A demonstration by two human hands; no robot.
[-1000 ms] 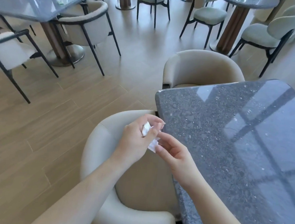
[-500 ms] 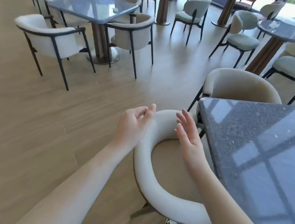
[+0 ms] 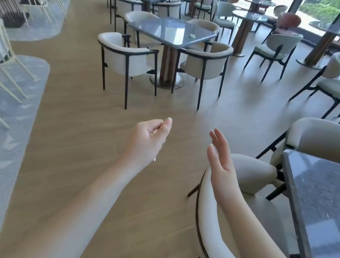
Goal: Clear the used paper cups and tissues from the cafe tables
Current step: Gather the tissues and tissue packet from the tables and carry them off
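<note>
Left hand [image 3: 150, 136] curled, white scrap barely showing; loose grip risks dropping it. Right hand [image 3: 220, 155] spread, empty. Small litter [image 3: 192, 36] waits on far counter [image 3: 171, 30].

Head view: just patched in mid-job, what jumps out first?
Two bare hands in mid-air over the wooden floor: the left hand has its fingers curled with a white sliver showing at its lower edge, while the right hand is open above a cream chair. Ahead, a small crumpled scrap lies on the grey square table. A dark speckled table sits at the right edge.
</note>
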